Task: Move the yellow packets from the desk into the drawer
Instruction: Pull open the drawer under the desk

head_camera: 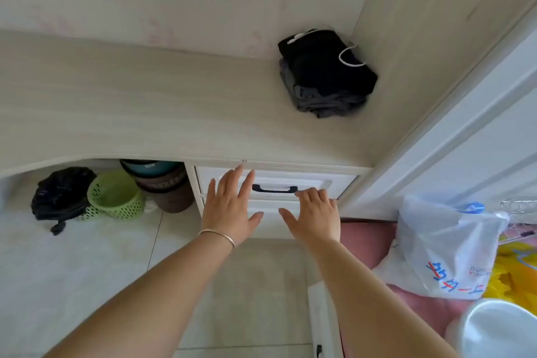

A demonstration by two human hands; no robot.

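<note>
At centre frame, item one: my left hand (229, 206), fingers straight and spread, palm toward the top drawer (319, 183) front, fingertips reaching almost to the desk (130, 104) edge at 12 o'clock; a thin bracelet (218, 235) sits on the wrist. Whether the palm touches the panel, I cannot tell.

Item two: my right hand (315, 215), fingers loosely spread and slightly bent, holding nothing, knuckles just below the right end of the dark handle (274, 189).

Item three: the handle, long axis running 9 to 3 o'clock, lying between the two hands; the right hand is nearer. The drawer appears closed.

Item four: yellow packets, none visible on the desk. By my judgement they are already inside or out of view; the next move would turn on that handle.

Outward: folded dark clothes (325, 73) with a white cord at 1 o'clock on the desk; green basket (116, 195), black bag (61, 192) and stacked brown bins (168, 186) at 9 o'clock under it; white plastic bag (447, 250) at 3 o'clock; white bowl (505, 331) at 4 o'clock.
</note>
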